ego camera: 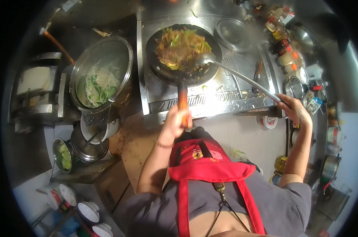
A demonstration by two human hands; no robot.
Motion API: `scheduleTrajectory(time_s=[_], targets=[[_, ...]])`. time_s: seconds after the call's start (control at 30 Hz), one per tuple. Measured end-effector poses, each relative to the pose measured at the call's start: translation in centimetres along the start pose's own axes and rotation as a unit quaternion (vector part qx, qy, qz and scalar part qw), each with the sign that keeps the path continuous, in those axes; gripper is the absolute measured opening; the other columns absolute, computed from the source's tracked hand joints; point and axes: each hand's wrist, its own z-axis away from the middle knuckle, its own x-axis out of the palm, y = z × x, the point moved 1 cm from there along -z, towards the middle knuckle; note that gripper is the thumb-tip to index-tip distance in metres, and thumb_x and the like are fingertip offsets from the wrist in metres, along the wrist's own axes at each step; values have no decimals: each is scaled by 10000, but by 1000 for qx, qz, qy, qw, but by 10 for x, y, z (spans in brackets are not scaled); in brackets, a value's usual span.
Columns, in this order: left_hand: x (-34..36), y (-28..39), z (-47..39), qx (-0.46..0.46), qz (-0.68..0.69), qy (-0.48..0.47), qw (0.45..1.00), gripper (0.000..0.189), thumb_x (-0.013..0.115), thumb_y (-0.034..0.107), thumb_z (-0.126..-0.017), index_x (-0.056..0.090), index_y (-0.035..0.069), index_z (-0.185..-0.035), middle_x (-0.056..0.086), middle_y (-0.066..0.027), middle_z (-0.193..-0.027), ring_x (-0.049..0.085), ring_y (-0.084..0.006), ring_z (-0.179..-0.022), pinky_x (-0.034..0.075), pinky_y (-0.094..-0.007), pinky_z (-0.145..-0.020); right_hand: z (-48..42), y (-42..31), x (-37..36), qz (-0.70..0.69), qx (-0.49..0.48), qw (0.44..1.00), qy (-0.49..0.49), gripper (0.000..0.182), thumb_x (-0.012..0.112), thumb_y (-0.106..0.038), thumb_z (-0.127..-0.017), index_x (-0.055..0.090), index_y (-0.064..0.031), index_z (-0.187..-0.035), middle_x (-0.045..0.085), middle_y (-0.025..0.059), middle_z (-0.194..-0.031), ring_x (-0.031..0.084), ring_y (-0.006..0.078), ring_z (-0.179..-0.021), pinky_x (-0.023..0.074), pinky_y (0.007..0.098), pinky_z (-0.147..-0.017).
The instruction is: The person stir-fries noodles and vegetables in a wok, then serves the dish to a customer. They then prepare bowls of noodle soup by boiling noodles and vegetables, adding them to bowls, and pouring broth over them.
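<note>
My left hand [178, 120] is closed around the wooden handle [183, 96] of a dark wok [153, 56] on the steel stove. In the wok lies a heap of stir-fried noodles [182, 47] with green vegetable pieces, partly blurred. My right hand [296, 110] grips the end of a long-handled metal ladle [241, 76]. The ladle's bowl [206, 58] rests at the right side of the food, inside the wok. A large metal fork [233, 75] lies on the stove top to the right of the wok.
A big steel pot [131, 63] with pale noodles and leafy greens [100, 86] stands left. Behind right sits a round metal lid or pan [233, 34]. Seasoning bottles [285, 56] line the right side. A bowl of lettuce [64, 158] and white bowls [88, 211] are at lower left.
</note>
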Motion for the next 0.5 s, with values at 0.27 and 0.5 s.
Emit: scheduleTrajectory(time_s=[0.27,0.5], targets=[[-23,-11,-67,-30,-19,-22,999,157,576,12,-805,447,47,-887,489,-64,-680,489,-144,-539,409,-287,-453,-118,14,68,-44,-106,991,73,375,524,-226,-923,523,-11,-1230,643,137,-734,602,199,-628,446,347,-537],[-28,-22,-69,-34,-20,-16,999,155,569,10,-799,454,52,-894,488,-64,-692,487,-152,-535,412,-297,-455,-143,-39,195,-343,72,936,-39,538,391,-522,-927,429,-107,-1268,474,26,-626,400,114,-394,331,266,-344]])
